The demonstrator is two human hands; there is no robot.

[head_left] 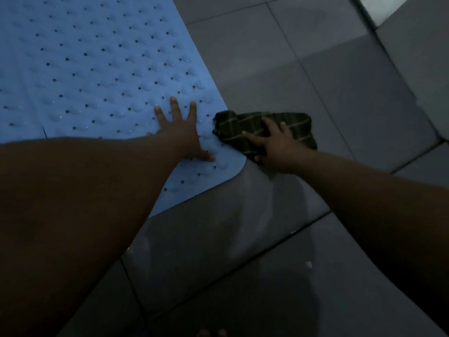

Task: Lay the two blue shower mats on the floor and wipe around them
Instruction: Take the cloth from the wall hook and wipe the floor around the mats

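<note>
A blue shower mat (pixel 102 69) with holes and bumps lies flat on the grey tiled floor, filling the upper left. A seam at its left edge hints at a second mat (pixel 17 110) beside it. My left hand (pixel 181 132) rests flat on the mat's near right corner, fingers spread, holding nothing. My right hand (pixel 274 144) presses on a dark green checked cloth (pixel 289 125) lying on the tiles right beside that corner. The cloth's left end touches the mat's edge.
Grey floor tiles (pixel 303 69) with dark grout lines spread to the right and toward me; the near ones look wet and shiny. A pale raised edge (pixel 371 10) runs along the top right. Toes show at the bottom edge.
</note>
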